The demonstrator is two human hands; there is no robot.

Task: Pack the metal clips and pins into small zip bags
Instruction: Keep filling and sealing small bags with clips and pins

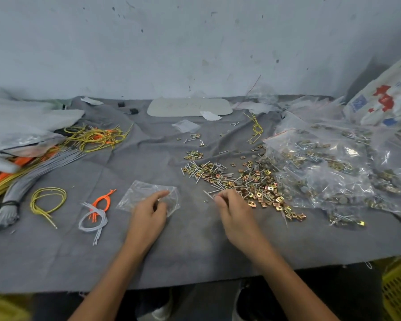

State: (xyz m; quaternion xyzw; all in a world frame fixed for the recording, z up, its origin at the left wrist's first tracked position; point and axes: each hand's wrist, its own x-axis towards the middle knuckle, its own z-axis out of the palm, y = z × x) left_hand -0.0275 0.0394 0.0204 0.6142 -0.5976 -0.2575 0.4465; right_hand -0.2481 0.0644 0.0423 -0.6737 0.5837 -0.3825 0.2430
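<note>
Looking at where everything sits, the next bit comes down to a short sideways hop. The right hand is down at the near-left edge of the loose pile of clips and pins, fingers bunched with the tips in the metal. It's probably gathering pins, but the fingers hide whatever is pinched, so I can't tell.

The left hand rests on the small zip bag, index finger laid straight across the plastic and the other fingers tucked under. Can't tell if they're nipping the film or just pinning it down.

The bag lies flat on the grey cloth, just left of the pile, long side running roughly left to right. It's near the right hand but not touching it, so the hardware has to travel left to reach it. Which edge is the mouth I honestly can't make out. The bag looks empty, so my guess is the left hand needs to open it first.
</note>
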